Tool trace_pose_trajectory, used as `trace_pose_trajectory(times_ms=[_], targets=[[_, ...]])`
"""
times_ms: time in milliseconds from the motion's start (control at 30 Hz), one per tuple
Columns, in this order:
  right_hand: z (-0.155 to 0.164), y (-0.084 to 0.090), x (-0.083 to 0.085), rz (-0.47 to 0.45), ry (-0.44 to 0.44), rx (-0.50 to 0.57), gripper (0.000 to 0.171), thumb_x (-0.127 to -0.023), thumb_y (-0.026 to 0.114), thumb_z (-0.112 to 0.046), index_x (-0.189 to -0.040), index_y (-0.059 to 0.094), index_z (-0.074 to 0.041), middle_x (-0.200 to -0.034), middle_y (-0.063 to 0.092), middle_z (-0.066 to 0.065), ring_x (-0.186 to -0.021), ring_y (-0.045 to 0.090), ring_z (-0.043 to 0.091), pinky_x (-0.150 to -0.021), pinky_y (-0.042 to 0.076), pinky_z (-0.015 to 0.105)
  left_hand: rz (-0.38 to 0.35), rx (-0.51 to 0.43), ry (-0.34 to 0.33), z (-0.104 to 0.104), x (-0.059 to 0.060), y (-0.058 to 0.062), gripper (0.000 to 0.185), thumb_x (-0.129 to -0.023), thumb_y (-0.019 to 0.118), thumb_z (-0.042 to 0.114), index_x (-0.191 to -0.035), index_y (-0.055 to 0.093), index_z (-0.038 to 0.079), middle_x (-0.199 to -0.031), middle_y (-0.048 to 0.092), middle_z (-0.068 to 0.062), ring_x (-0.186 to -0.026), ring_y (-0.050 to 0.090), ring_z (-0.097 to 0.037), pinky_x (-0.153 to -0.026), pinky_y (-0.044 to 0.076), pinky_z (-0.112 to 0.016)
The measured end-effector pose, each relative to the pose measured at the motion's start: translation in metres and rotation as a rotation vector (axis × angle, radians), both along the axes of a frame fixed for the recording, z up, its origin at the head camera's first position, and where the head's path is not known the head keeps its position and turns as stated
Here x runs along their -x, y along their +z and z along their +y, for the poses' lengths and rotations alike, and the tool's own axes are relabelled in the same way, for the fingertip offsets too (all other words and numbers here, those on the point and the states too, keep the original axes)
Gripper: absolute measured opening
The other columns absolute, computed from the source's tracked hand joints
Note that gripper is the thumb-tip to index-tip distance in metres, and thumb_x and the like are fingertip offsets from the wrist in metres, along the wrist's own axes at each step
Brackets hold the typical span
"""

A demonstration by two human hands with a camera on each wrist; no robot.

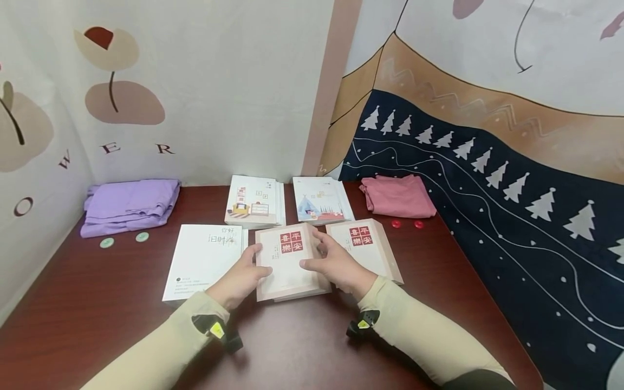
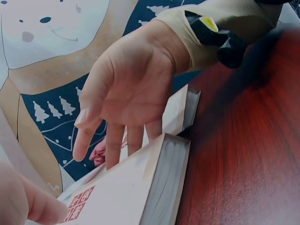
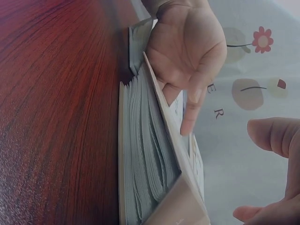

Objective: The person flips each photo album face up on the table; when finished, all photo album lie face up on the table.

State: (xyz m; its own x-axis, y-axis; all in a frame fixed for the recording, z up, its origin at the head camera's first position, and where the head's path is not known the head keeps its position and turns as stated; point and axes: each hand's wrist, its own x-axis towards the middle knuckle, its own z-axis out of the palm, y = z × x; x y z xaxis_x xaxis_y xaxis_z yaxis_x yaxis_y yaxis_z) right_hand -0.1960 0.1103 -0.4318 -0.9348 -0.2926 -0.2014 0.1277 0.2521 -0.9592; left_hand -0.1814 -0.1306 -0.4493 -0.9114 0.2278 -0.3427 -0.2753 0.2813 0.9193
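Nearest the person, on the dark red table, lies a pale pink book with a red 4-character label; both hands are at it. The left hand sits at the book's left edge, fingers under the slightly raised cover and thumb on top, lightly gripping that cover; the right hand rests at the book's right edge with fingers nearly straight and spread, touching it without clasping; the right wrist view shows the cover lifted off the page block. Just right of it lies a second pink book of the same design; just left, a white book. Farther back stand 2 illustrated books, one white, one with a blue tent. At the far edge lie a purple folded cloth with 2 green discs and a pink folded cloth with 2 red discs.
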Motion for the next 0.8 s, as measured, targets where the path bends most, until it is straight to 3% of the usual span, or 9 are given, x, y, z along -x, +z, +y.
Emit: trace_pose_trajectory(times_ms=[200,367,500,633,733,800], targets=[[0.001,0.001,0.0,-0.026,0.0,0.019,0.091,-0.092,0.078,-0.014,-0.168,0.028,-0.013,-0.17,0.024,0.028,-0.159,0.022,0.044,-0.126,0.027,0.06,0.01,-0.02,0.023,0.002,-0.002,0.002,0.083,-0.1,0.054,0.004,-0.165,0.002,-0.005,-0.169,0.005,-0.036,-0.157,0.011,-0.054,-0.127,0.016,-0.062],[0.001,0.002,0.0,-0.041,0.004,0.017,0.091,-0.092,0.079,-0.015,-0.167,0.028,-0.012,-0.169,0.027,0.028,-0.159,0.024,0.042,-0.125,0.028,0.06,0.024,-0.028,0.029,0.0,-0.003,0.001,0.081,-0.097,0.053,-0.001,-0.165,0.009,-0.003,-0.17,0.01,-0.034,-0.157,0.012,-0.052,-0.127,0.018,-0.062],[0.002,0.005,0.0,-0.064,0.023,0.034,0.09,-0.094,0.077,-0.015,-0.168,0.026,-0.011,-0.167,0.031,0.028,-0.157,0.03,0.041,-0.123,0.031,0.062,0.05,-0.043,0.019,-0.002,-0.005,0.0,0.08,-0.093,0.052,-0.005,-0.166,0.017,0.001,-0.166,0.025,-0.032,-0.152,0.031,-0.049,-0.124,0.031,-0.06],[0.003,0.009,-0.002,-0.075,0.055,0.067,0.09,-0.095,0.075,-0.015,-0.168,0.024,-0.013,-0.165,0.039,0.023,-0.154,0.038,0.038,-0.12,0.035,0.065,0.081,-0.07,0.02,-0.005,-0.006,0.005,0.079,-0.093,0.049,-0.008,-0.166,0.021,0.004,-0.161,0.038,-0.03,-0.134,0.055,-0.041,-0.104,0.056,-0.046],[0.002,0.011,-0.003,-0.052,0.085,0.076,0.09,-0.095,0.076,-0.014,-0.169,0.024,-0.015,-0.164,0.042,0.02,-0.154,0.039,0.034,-0.122,0.035,0.06,0.112,-0.103,0.02,-0.007,-0.007,0.011,0.078,-0.095,0.047,-0.008,-0.166,0.019,0.006,-0.158,0.043,-0.031,-0.124,0.063,-0.037,-0.087,0.062,-0.038],[0.001,0.012,-0.004,-0.029,0.097,0.077,0.09,-0.094,0.076,-0.013,-0.168,0.025,-0.014,-0.165,0.042,0.02,-0.156,0.036,0.033,-0.125,0.031,0.054,0.144,-0.121,0.01,-0.008,-0.007,0.016,0.078,-0.097,0.047,-0.006,-0.167,0.016,0.007,-0.156,0.044,-0.032,-0.122,0.064,-0.034,-0.085,0.062,-0.034]])
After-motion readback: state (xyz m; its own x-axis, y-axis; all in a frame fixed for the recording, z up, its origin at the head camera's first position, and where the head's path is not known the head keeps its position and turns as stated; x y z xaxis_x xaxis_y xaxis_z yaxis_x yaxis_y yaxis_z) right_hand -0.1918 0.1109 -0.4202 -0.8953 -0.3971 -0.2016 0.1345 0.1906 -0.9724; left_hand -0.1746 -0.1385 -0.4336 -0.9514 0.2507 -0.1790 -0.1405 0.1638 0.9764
